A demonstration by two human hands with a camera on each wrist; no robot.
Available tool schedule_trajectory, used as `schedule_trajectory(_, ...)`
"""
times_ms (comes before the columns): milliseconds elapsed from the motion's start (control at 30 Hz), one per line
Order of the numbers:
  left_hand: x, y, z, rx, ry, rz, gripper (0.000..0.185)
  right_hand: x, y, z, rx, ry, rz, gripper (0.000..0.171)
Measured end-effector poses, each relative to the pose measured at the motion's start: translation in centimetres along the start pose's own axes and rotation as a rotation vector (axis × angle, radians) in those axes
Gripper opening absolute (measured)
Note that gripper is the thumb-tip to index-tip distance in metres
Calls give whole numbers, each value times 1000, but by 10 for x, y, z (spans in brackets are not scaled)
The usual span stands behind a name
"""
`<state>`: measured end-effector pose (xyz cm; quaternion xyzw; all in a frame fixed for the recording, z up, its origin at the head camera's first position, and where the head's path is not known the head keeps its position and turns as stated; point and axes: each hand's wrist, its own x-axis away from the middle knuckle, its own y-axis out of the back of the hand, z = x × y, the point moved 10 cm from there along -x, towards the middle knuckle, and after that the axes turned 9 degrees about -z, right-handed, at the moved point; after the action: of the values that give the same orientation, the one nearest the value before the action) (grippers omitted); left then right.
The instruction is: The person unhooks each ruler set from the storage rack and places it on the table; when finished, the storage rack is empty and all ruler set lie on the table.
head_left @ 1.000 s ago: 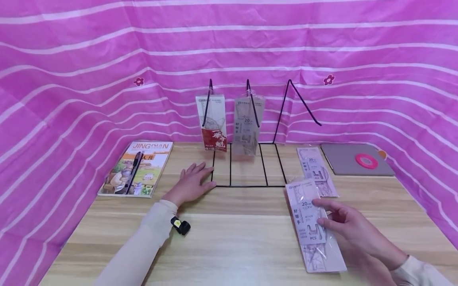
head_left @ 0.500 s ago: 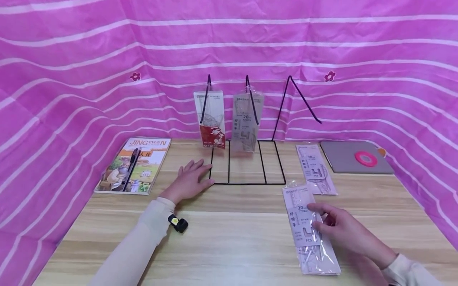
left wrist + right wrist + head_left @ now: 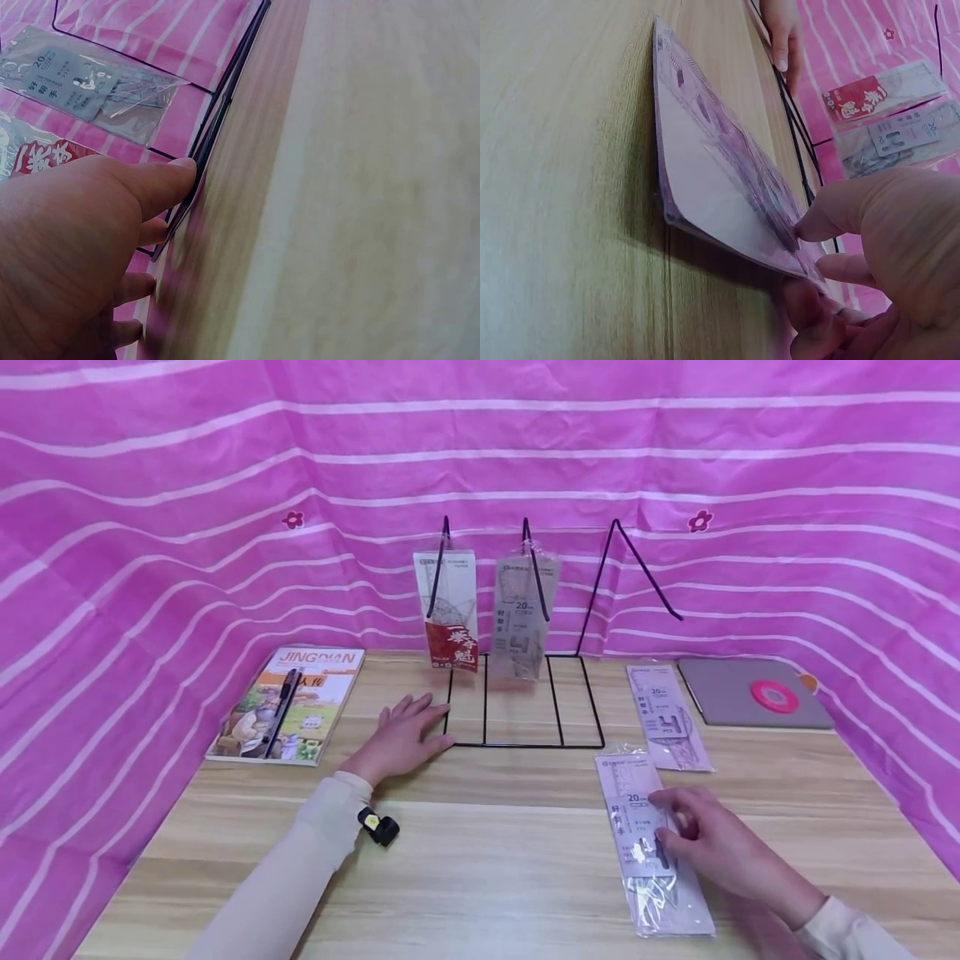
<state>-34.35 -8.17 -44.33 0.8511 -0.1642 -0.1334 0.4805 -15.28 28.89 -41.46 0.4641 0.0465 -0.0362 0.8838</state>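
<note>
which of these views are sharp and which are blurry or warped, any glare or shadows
Head view: sharp and evenly lit, the backdrop's stripes bow as in a wide lens, and the right hand is slightly smeared. Left wrist view: the left hand fills the corner out of focus and the table is soft. Right wrist view: the ruler packet is fairly sharp, casts a dark shadow on the wood, fingers blurred.

My right hand (image 3: 720, 847) covers part of the ruler pack (image 3: 651, 843); its small print blurs, and my fingertips hide beneath it.
</note>
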Motion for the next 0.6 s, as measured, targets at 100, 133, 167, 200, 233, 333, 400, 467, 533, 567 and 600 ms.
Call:
schedule_trajectory(100, -2, 0, -1, -2, -4, -5, 69, -1, 1, -1, 14, -6, -17, 42)
schedule_trajectory(133, -2, 1, -2, -6, -10, -8, 69, -1, 2, -1, 16, -8, -21, 41)
schedule_trajectory(167, -3, 1, -2, -6, -10, -7, 69, -1, 2, -1, 22, -15, -25, 40)
schedule_trajectory(200, -3, 0, -3, -6, -11, -5, 69, 0, 2, -2, 26, -24, -22, 39)
schedule_trajectory(233, -3, 0, -3, -4, -15, -6, 69, 0, 2, -3, 31, -33, -20, 38)
schedule_trajectory(333, -4, 0, -5, -5, -14, -1, 70, 1, 3, -4, 68, -59, -16, 36)
schedule_trajectory(400, -4, 0, -5, -6, -16, -2, 69, 2, 4, -4, 91, -64, -27, 34)
schedule_trajectory(467, -3, 1, -4, -8, -11, -2, 69, 3, 6, 0, 101, -55, -53, 32)
schedule_trajectory(533, -1, 1, -3, -9, -9, -5, 69, 2, 8, 6, 87, -35, -95, 29)
schedule_trajectory(567, 0, 1, -3, -8, -9, -7, 69, 1, 10, 10, 71, -22, -116, 29)
schedule_trajectory(600, 1, 1, -2, -7, -5, -7, 69, -1, 11, 15, 59, 0, -142, 29)
